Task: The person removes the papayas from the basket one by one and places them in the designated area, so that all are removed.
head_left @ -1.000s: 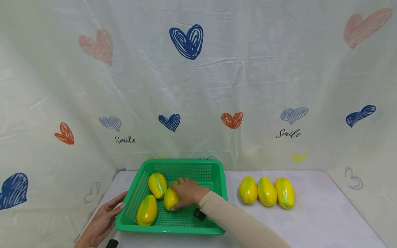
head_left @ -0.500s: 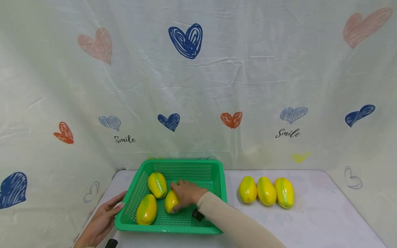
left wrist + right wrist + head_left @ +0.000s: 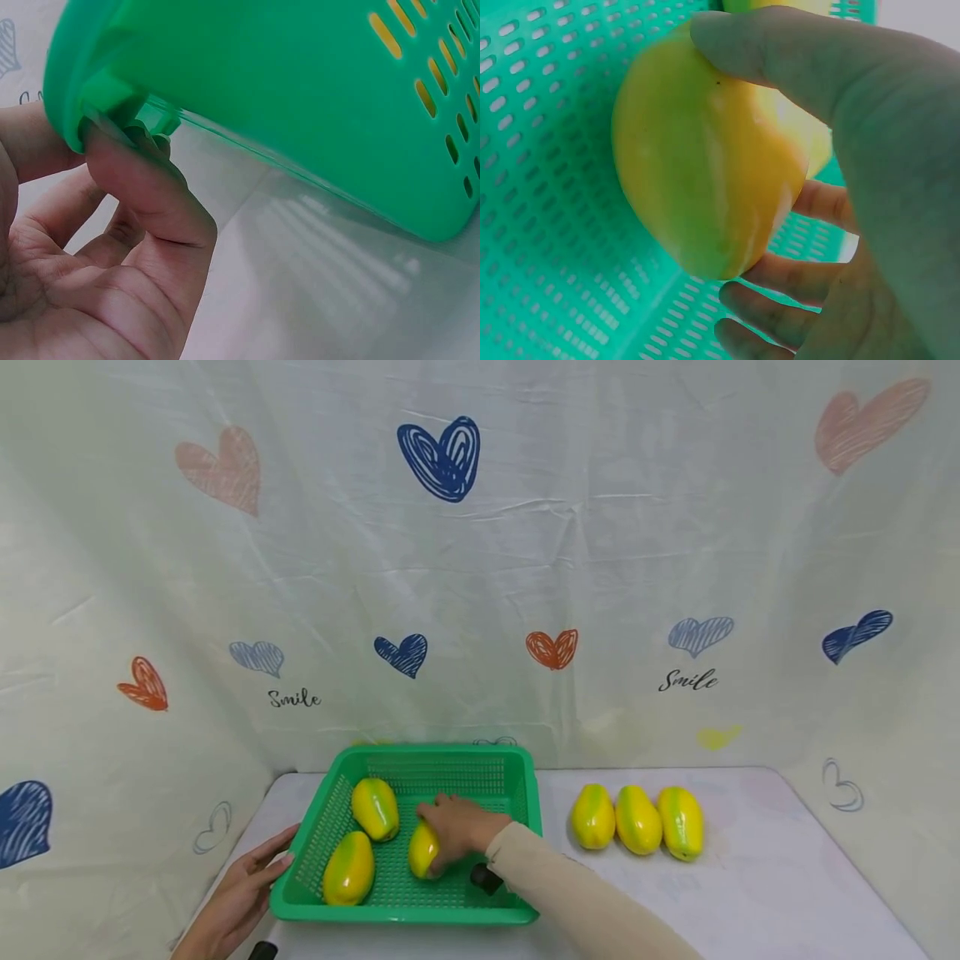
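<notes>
A green plastic basket (image 3: pixel 405 914) with slotted walls stands on the table. At its left side my left hand (image 3: pixel 236 897) pinches the rim between thumb and fingers; the left wrist view shows the thumb (image 3: pixel 150 176) at the rim's edge. Inside the basket my right hand (image 3: pixel 457 827) grips a yellow papaya (image 3: pixel 423 850) with green streaks. In the right wrist view the thumb lies over one end of this papaya (image 3: pixel 697 157), with the fingers at its far side. Two more papayas lie in the basket's left part, one behind (image 3: pixel 375 810) and one in front (image 3: pixel 348 870).
Three papayas (image 3: pixel 637 821) lie in a row on the white-covered table (image 3: pixel 720 902), right of the basket. A pale curtain (image 3: pixel 480 568) with printed hearts hangs behind and at the sides. The black end of a wrist device (image 3: pixel 486 878) shows below the right hand.
My right hand has shifted the gripped papaya a little to the right and nearer, away from the other two in the basket. The left hand keeps its place at the rim.
</notes>
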Available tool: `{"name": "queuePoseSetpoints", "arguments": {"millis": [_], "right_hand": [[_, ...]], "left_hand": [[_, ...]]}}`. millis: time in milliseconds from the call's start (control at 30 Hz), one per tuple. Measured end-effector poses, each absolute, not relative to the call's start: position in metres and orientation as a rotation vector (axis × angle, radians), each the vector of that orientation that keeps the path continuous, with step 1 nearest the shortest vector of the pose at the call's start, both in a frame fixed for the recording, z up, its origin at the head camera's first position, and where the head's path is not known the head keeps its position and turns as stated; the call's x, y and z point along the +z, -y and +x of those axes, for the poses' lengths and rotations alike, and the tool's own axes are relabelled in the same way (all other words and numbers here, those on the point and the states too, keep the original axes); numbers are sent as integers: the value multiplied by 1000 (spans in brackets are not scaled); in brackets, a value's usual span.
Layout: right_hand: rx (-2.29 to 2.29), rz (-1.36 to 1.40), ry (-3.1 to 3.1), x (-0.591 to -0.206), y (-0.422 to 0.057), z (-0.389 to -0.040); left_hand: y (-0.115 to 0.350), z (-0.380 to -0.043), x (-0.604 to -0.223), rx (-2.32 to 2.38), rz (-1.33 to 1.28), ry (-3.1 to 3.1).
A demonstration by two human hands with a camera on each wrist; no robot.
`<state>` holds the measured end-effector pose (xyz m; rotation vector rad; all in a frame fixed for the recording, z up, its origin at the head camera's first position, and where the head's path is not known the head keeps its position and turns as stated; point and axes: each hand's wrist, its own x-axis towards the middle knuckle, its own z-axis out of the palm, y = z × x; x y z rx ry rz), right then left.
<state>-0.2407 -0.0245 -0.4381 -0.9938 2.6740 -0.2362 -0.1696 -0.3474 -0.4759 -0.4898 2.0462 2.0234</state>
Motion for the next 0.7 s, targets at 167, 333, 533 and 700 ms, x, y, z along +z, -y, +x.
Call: {"name": "queuePoseSetpoints", "arguments": {"millis": [167,333,533,700], "right_hand": [[-291,-1059,-2708,-422,9,-237],[-357,-1106,-2758,-405,-12,-229],[-487,-1152,-2787,-391,-41,-221],[-611,-1137,-2797,-383,-68,-214]], "left_hand": [[347,-169,-475,2020,-481,-2038],[348,-169,-476,2020,-472,-2042],[350,-169,-478,1987,-449,-2073],[352,-170,-480,1965,-433,-2082]]}}
